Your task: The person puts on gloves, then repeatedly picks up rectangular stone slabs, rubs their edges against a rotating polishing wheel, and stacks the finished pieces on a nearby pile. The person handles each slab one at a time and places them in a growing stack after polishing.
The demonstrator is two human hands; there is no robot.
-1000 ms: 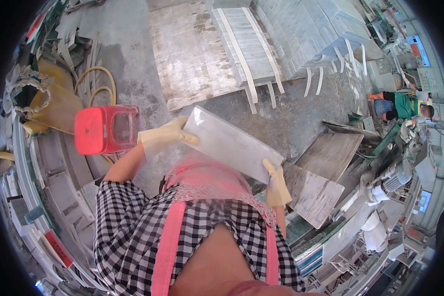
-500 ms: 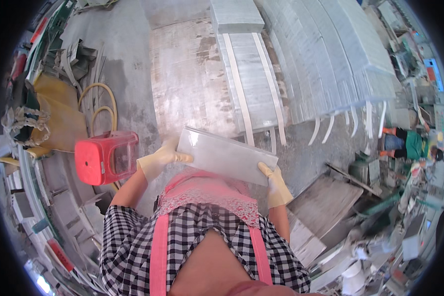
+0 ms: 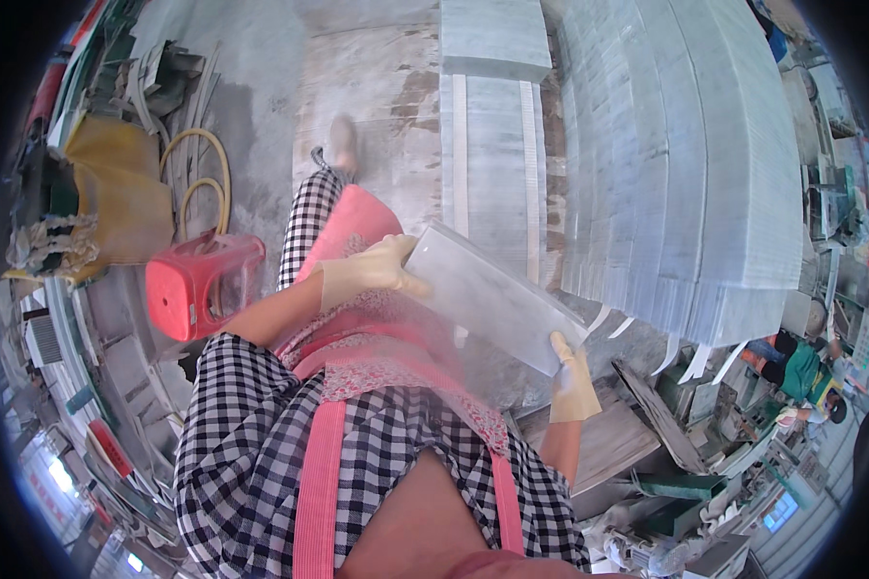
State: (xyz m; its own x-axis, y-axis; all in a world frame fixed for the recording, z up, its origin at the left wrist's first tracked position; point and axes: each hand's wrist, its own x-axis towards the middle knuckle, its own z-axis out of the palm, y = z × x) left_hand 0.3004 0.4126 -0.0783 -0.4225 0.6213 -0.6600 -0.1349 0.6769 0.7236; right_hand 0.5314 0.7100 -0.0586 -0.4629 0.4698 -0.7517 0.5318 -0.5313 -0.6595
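"Red plastic stool [image 3: 169, 297] first, at the left. What's new beside it?"

"A checked trouser leg [image 3: 307, 217] reaches forward, its blurred foot [image 3: 343, 145] over the worn boarding [image 3: 396, 77]. Neither showed a moment ago, so the wearer is stepping ahead."

"And the hands?"

"The left hand [image 3: 381, 268] has its fingers gripping the near-left end of a glossy grey slab [image 3: 492, 304]. The slab has swung rightward and slopes more steeply down to the right, in front of the torso."

"Set down anywhere?"

"No, both hands carry it, so I'd judge placing not yet begun. It now overlaps the view of the low strapped stack [image 3: 495, 145]; I can't tell if they touch."

"Further right?"

"The right hand [image 3: 572, 381] grips the other end, fingers closed on it. Beyond stand packed slab rows [image 3: 686, 183], then a co-worker in green [image 3: 803, 374]."
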